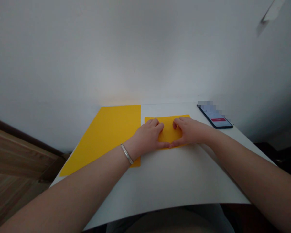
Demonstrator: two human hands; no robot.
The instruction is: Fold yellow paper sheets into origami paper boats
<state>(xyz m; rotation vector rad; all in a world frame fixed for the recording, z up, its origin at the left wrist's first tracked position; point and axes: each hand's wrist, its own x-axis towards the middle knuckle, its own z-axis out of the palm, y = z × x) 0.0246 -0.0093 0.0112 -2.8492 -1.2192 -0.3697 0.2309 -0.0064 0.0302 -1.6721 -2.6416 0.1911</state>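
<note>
A small yellow sheet of paper (170, 127), apparently folded, lies on the white table between my hands. My left hand (152, 134) rests on its left part, fingers curled onto the top and thumb stretched along the near edge. On the right part sits my right hand (185, 130), its fingers bent in the same way. Both thumb tips meet at the middle of the near edge. A larger yellow sheet (111, 129) lies flat to the left, partly covered by my left forearm, which wears a silver bracelet at the wrist.
A phone (215, 116) with a lit screen lies at the table's back right edge. The white table (174, 181) stands against a pale wall (145, 51). Wooden furniture (16, 168) is at the lower left.
</note>
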